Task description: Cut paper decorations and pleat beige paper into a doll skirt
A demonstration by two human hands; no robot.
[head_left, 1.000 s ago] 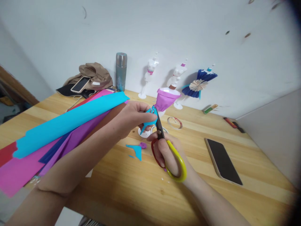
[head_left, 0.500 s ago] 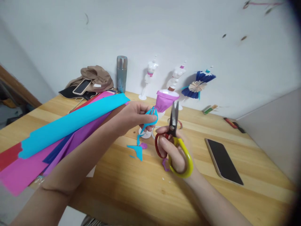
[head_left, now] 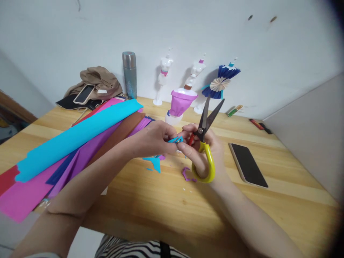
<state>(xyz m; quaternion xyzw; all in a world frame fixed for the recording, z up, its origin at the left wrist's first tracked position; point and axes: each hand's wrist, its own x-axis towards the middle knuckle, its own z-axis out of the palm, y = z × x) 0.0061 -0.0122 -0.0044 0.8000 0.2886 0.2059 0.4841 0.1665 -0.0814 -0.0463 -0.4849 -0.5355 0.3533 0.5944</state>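
My left hand (head_left: 158,139) pinches a small folded piece of blue paper (head_left: 176,139) over the middle of the table. My right hand (head_left: 204,154) has scissors (head_left: 204,138) with one yellow and one red handle hooked on it, blades pointing up and apart. Its thumb and fingertips also meet the blue paper's right end. Below the hands lie blue paper scraps (head_left: 154,163) and purple scraps (head_left: 186,174). Just beyond the hands stands a white cup-like form wrapped in purple paper (head_left: 182,102).
Coloured paper sheets (head_left: 77,134) lie at the left. Along the wall stand a flask (head_left: 129,75), small white mannequins (head_left: 165,68) and a mannequin in a dark blue paper dress (head_left: 224,77). A phone (head_left: 247,164) lies right; a brown cloth (head_left: 100,80) sits back left.
My hands have come together at the blue paper, and the right fingertips now touch it. The scissor blades have spread wider. The view has tilted down slightly.
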